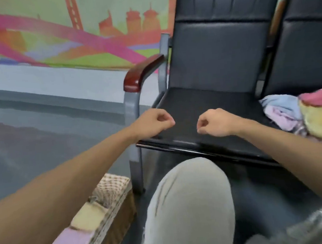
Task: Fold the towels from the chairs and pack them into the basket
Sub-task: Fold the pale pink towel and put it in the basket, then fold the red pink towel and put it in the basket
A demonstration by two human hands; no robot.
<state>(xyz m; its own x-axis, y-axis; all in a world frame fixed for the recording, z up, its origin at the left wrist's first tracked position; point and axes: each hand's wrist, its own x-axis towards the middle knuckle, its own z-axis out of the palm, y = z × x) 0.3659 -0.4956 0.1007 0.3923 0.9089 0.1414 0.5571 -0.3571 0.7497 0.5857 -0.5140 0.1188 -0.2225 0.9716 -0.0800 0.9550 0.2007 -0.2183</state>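
**A:** What sits closest to you?
**B:** Your knee (188, 205), in grey cloth, low in the middle. To its left the basket (115, 220) stands on the floor beside the chair's front leg. A yellow towel (88, 216) and a lilac towel (69, 240) lie folded inside it.

**A:** And your hands?
**B:** Your left hand (152, 122) and right hand (216, 123) hang over the front of the chair seat (202, 102), a little apart, backs up. On both, the fingers (166, 119) are curled in toward the thumb and hold nothing.

**A:** Where are the towels not yet folded?
**B:** The pile of towels (297, 113) lies crumpled to your right, at the seat's right edge and over onto the next chair. It shows blue, lilac, pink and yellow cloth.

**A:** Farther back?
**B:** The wooden armrest (142, 74) on the chair's left, then the painted wall (56, 34).
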